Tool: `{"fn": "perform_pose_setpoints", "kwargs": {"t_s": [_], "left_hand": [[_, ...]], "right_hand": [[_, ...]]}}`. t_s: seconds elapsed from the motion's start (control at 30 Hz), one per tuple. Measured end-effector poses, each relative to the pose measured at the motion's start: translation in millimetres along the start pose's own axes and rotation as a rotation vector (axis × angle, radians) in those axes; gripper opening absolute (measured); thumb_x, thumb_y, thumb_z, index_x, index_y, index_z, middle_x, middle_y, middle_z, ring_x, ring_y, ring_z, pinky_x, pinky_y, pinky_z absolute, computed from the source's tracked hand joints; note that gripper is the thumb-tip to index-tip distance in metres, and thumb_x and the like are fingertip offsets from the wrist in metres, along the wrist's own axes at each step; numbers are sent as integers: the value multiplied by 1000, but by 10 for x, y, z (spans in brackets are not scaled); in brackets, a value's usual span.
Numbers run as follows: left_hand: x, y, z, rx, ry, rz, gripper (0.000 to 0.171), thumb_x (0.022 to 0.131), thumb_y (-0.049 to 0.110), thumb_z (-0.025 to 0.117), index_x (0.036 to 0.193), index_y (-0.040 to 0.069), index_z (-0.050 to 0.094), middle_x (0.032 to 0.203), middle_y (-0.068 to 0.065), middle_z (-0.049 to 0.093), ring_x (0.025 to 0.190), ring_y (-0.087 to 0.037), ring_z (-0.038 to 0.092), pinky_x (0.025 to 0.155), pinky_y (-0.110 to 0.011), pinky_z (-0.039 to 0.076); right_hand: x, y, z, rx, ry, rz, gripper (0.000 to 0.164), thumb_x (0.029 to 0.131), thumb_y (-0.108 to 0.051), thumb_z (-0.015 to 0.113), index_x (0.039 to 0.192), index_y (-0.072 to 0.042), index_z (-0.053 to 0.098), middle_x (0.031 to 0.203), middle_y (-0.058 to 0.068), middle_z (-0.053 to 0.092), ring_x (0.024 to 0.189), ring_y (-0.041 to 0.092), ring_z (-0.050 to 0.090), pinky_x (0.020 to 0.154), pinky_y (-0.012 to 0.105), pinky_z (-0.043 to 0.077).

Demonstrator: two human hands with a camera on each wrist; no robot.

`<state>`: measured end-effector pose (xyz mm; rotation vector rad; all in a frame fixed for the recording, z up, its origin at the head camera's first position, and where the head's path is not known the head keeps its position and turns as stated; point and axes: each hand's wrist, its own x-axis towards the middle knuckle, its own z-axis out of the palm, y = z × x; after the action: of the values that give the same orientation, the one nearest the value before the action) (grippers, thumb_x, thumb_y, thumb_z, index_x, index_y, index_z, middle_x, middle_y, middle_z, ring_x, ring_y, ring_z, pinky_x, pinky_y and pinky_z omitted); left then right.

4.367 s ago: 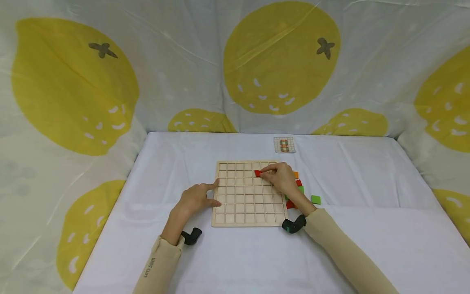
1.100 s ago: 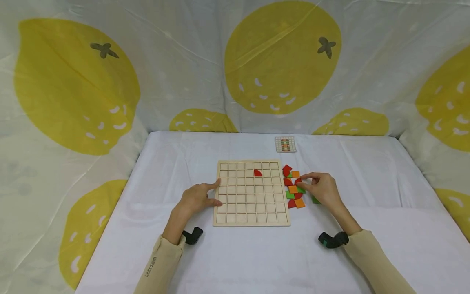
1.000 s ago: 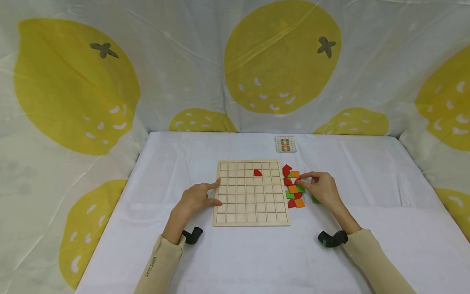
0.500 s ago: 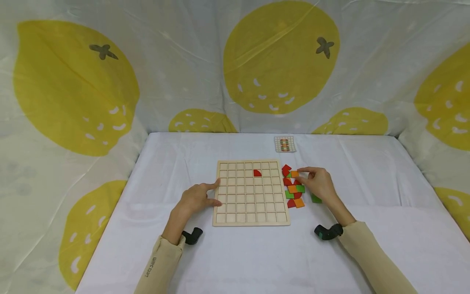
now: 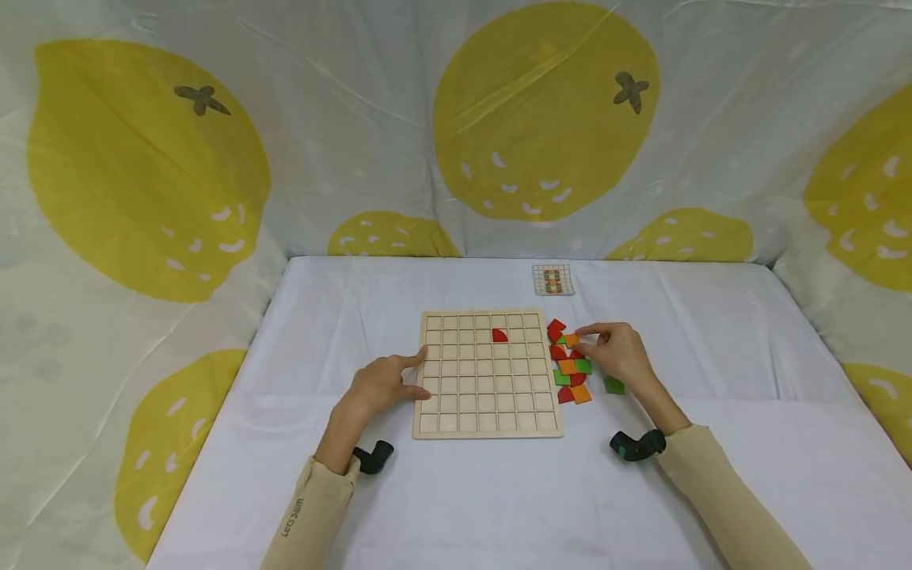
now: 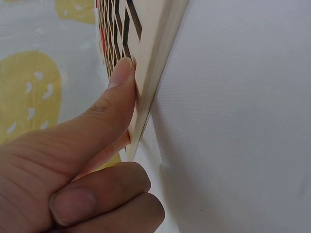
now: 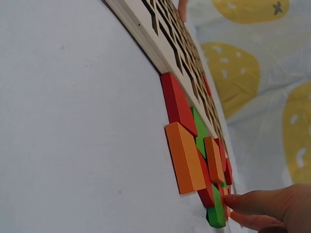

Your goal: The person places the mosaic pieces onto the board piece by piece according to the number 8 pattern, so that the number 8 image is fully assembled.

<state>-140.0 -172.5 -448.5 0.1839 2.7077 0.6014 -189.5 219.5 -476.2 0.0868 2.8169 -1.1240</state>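
A wooden grid board [image 5: 488, 435] lies flat on the white cloth, with one red quarter-circle tile [image 5: 499, 336] in an upper cell. My left hand [image 5: 378, 384] rests thumb and forefinger, spread apart, on the board's left rim; in the left wrist view the thumb [image 6: 114, 92] lies along the rim and other fingers curl below. To the right of the board, my right hand [image 5: 621, 354] pinches an orange square tile [image 5: 571, 340] between thumb and forefinger, at the upper part of a tile pile. The fingertips partly cover that tile and a red one below it.
Several red, green and orange tiles lie heaped against the board's right side, among them a green tile [image 5: 583, 366] and an orange tile [image 7: 183, 158]. A separate green tile [image 5: 614, 385] sits under the right wrist. Behind the board lies a small pattern card [image 5: 552, 280].
My right hand went from placing the red tile on the board to the pile, first at a red tile, then up to the orange square, which has turned slightly. The left hand stayed put.
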Motion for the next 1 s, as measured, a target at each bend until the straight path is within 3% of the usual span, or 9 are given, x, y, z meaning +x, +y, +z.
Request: {"fn": "perform_pose_setpoints", "kwargs": {"t_s": [0.8, 1.0], "left_hand": [[5, 12, 5, 8, -4, -7, 84, 84, 39, 83, 157, 23, 44, 111, -20, 76, 88, -19, 66, 71, -36, 51], [1, 12, 4, 6, 0, -4, 83, 85, 39, 83, 157, 23, 44, 117, -20, 75, 96, -23, 70, 74, -39, 53]], "right_hand": [[-10, -80, -40, -10, -56, 29, 35, 91, -19, 79, 121, -1, 75, 62, 2, 43, 57, 20, 44, 49, 26, 30], [9, -51, -24, -8, -49, -5, 34, 91, -19, 80, 118, 1, 76, 60, 1, 40, 56, 19, 42, 49, 26, 29]]}}
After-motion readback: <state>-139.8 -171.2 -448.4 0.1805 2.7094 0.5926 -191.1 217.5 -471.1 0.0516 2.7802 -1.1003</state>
